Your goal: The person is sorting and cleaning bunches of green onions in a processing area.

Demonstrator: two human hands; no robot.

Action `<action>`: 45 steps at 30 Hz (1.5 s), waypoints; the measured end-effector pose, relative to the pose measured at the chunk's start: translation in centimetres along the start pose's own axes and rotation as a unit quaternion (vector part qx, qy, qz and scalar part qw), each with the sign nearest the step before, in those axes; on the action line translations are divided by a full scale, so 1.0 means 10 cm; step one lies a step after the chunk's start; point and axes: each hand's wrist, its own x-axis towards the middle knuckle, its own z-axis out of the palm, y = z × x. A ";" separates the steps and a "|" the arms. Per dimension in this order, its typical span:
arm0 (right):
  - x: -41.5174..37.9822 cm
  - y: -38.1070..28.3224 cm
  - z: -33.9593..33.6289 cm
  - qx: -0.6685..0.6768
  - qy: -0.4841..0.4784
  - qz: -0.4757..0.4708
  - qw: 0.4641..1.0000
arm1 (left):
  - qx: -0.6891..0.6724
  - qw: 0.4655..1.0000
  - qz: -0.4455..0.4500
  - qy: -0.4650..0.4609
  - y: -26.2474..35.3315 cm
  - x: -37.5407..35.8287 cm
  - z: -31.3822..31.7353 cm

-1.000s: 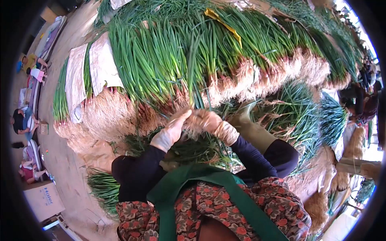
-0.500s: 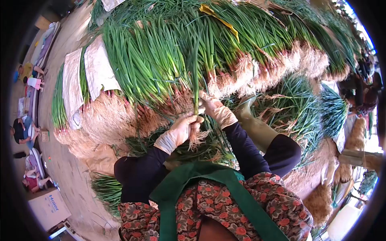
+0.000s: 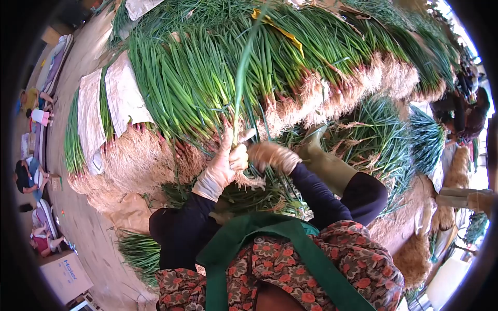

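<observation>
My left hand (image 3: pixel 228 160), in a pale glove, is closed around a spring onion (image 3: pixel 241 78) near its base. The green leaves rise upright above the fist, and pale roots hang out below it. Just right of it, my gloved right hand (image 3: pixel 274 157) is smeared by motion, so its fingers do not show clearly. Behind both hands lies a long row of spring onions (image 3: pixel 181 78), leaves pointing away and bushy roots towards me. Loose spring onions (image 3: pixel 373 140) are heaped on the right, beside my boot (image 3: pixel 314 150).
Pale sacking (image 3: pixel 124 93) covers part of the row at left. A yellow strip (image 3: pixel 280 28) lies across the leaves. More spring onions (image 3: pixel 137 254) lie by my left side. A cardboard box (image 3: pixel 66 274) and seated people (image 3: pixel 31 173) are at far left; other people (image 3: pixel 474 111) are at right.
My left hand has turned more upright and shifted slightly left with the spring onion. My right hand has moved down from the stem and now blurs. The view has shifted slightly.
</observation>
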 end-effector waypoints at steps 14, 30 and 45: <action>-0.46 -0.83 -0.01 0.039 0.100 -0.049 0.993 | 0.158 0.963 0.000 0.220 -0.20 0.19 -0.89; -0.08 -0.47 -0.13 0.538 0.168 0.049 0.825 | -0.068 0.994 -0.063 0.053 -0.23 0.18 -0.41; -0.03 -0.59 -0.09 0.499 0.049 0.081 0.861 | -0.144 0.981 -0.073 -0.104 -0.17 0.14 -0.04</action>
